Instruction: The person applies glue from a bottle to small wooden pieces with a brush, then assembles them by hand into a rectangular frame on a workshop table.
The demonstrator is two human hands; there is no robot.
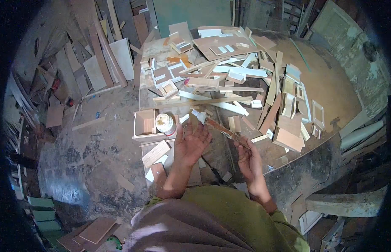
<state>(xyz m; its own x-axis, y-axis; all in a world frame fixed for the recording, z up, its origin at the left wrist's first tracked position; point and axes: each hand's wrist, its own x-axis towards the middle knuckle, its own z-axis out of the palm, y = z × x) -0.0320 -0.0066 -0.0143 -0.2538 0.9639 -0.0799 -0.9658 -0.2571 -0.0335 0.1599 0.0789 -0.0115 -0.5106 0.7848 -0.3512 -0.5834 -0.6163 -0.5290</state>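
Note:
My right hand (249, 158) is closed around the lower end of a narrow brown wooden stick (223, 129). The stick slants up to the left and carries a white, glue-like lump (200, 116) at its far end. My left hand (192, 145) is open, palm up and fingers spread, just below that white tip. Left of it stands a white tub (165, 122) with a yellowish smeared top, beside an open wooden box (144, 122). A small white piece (184, 118) shows near the left thumb.
Wooden strips, small frames and boxes lie scattered over the worktable (330, 92). A pale plank (156, 153) sits near its front left. Boards (94, 71) lean at the back left, and a large weathered panel (351, 46) stands on the right. Green blocks (42, 214) are at lower left.

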